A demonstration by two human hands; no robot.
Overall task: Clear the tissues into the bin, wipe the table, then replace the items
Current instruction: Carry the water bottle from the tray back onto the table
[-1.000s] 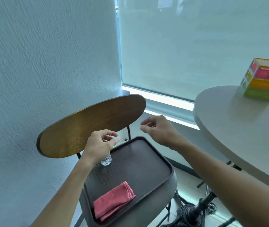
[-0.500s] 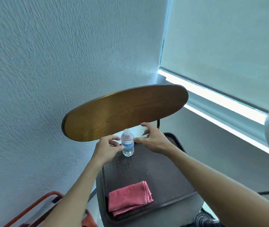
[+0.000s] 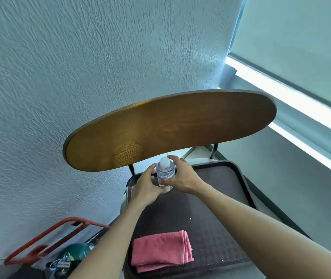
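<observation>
Water bottle (image 3: pixel 165 171): now being clasped by both hands, left hand (image 3: pixel 147 187) and right hand (image 3: pixel 182 176), where earlier fingertips only flanked it; standing upright on tray (image 3: pixel 231 198).

Both hands closed around the water bottle (image 3: pixel 165 171) near the chair back (image 3: pixel 170 129): left hand (image 3: pixel 147 187) low, right hand (image 3: pixel 181 175) at its shoulder.

A: Where are the hands?
B: The left hand (image 3: pixel 147 187) and right hand (image 3: pixel 181 176) grip the small water bottle (image 3: pixel 165 172) upright on the dark tray (image 3: pixel 211 218).
A: And the pink cloth (image 3: pixel 161 251)?
B: Folded at the tray's six o'clock, under the wooden chair back (image 3: pixel 170 131).
</observation>
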